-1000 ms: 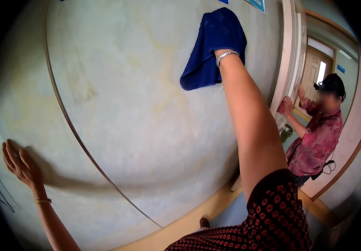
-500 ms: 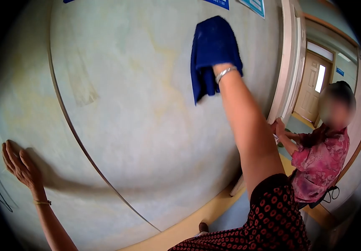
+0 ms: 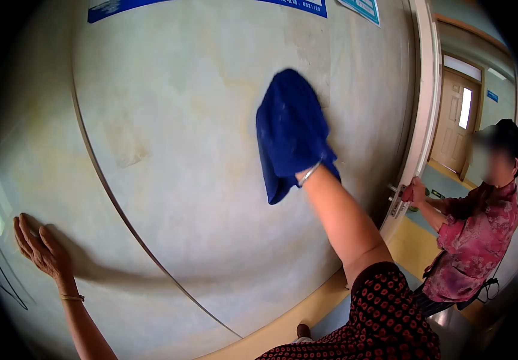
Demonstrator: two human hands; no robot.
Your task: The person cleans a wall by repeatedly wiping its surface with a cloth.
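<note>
A dark blue cloth [image 3: 289,129] lies against the pale, yellow-stained wall [image 3: 193,144]. It is draped over my right hand [image 3: 302,176], which presses it to the wall; the cloth hides my fingers, and only the base of the hand shows beside a silver bracelet [image 3: 310,173]. Lower left, my left hand [image 3: 46,252] rests on the wall, palm inward and fingers extended. That hand holds nothing, and a thin bracelet [image 3: 72,297] circles its wrist.
A dark seam [image 3: 109,189] runs down the wall between my hands. Blue-and-white signs [image 3: 199,5] hang above. At right, another person in a pink patterned shirt [image 3: 472,258] has their hands at the lock side of a door edge [image 3: 412,174]. A corridor door [image 3: 451,120] stands beyond.
My right hand has moved the blue cloth down the wall and slightly left. My left hand stays on the wall. The view has tilted up a little, showing more of the signs.
</note>
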